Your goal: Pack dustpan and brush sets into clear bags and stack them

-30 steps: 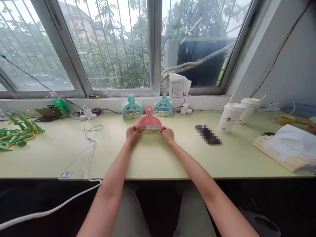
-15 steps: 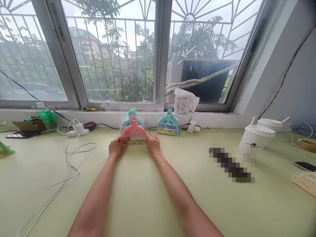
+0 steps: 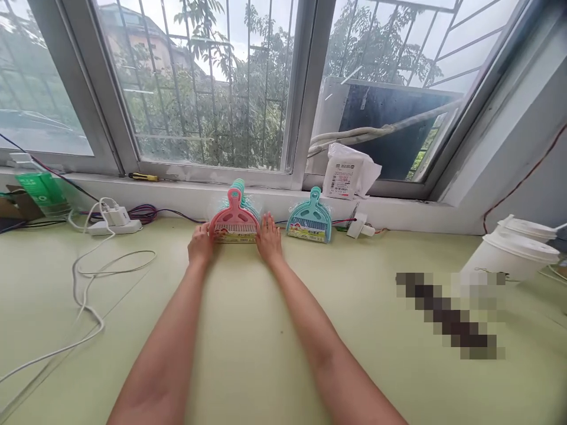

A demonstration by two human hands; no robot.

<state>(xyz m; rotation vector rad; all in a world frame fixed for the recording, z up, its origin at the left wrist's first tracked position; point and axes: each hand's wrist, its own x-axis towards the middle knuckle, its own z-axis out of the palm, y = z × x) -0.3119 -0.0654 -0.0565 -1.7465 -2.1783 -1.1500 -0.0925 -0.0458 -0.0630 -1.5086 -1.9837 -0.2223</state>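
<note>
Tabletop [image 3: 239,366]: pale green, stretching back to the white ledge [image 3: 186,198] under the window [image 3: 208,88]
White cable [image 3: 93,311]: loosely looped across the left side, well apart from both hands
Dark strip [image 3: 447,313]: pixelated, lying slantwise at the right, cannot tell what
White cups [image 3: 496,257]: lidded, standing close together at the far right, partly pixelated
Left hand [image 3: 200,247]: laid against the left edge of the pink dustpan [image 3: 234,218], fingers partly hidden, cannot tell whether gripping
Right hand [image 3: 269,242]: loosened, with fingers extended, placed along the right edge of the same dustpan
Pink dustpan: upright between both hands, handle up, showing bristles and a yellow printed label, directly in front of the teal dustpans
Teal dustpans [image 3: 240,185]: nested in a row behind, mostly covered, with handles peeking above
Other teal dustpan [image 3: 309,221]: upright to the right, apart from the right hand
Power strip [image 3: 116,224]: near the ledge at left, plugged with a white adapter
Screwdriver [image 3: 144,176]: yellow and black, lying on the ledge
White packet [image 3: 343,174]: printed, set on the ledge against the window
</note>
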